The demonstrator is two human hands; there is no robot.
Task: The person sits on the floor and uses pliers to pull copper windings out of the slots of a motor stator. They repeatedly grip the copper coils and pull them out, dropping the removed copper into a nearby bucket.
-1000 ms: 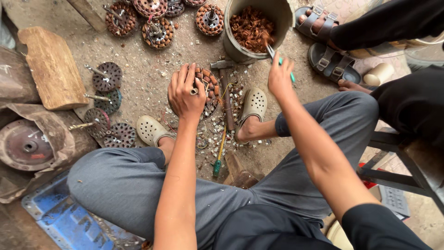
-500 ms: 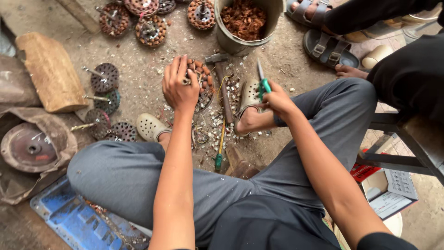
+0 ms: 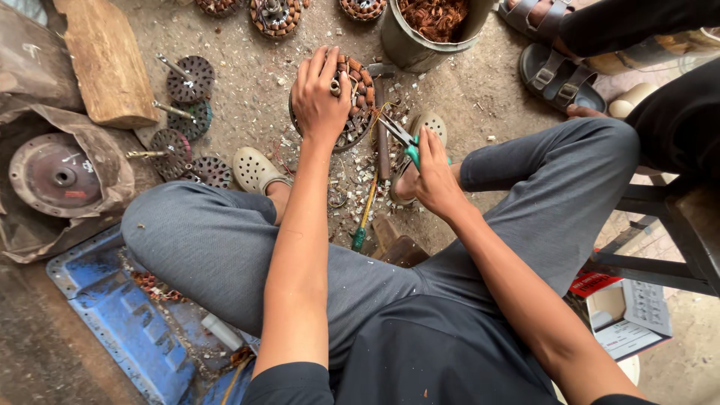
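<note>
A dusty concrete floor littered with scraps is spreading between the seated person's feet. The left hand is pressing down on a round motor core wound with copper wire, fingers spread over its top and touching its centre shaft. The right hand is gripping green-handled pliers, fingers wrapped tight, tips aimed at the core's edge. The work seems to be at the wire-pulling stage; biting a strand looks like what comes next.

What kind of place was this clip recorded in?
Probably an informal scrap or motor-dismantling workshop on bare ground: wound motor stators lie about, a bucket holds stripped copper wire, and the right hand holds green-handled pliers.
</note>
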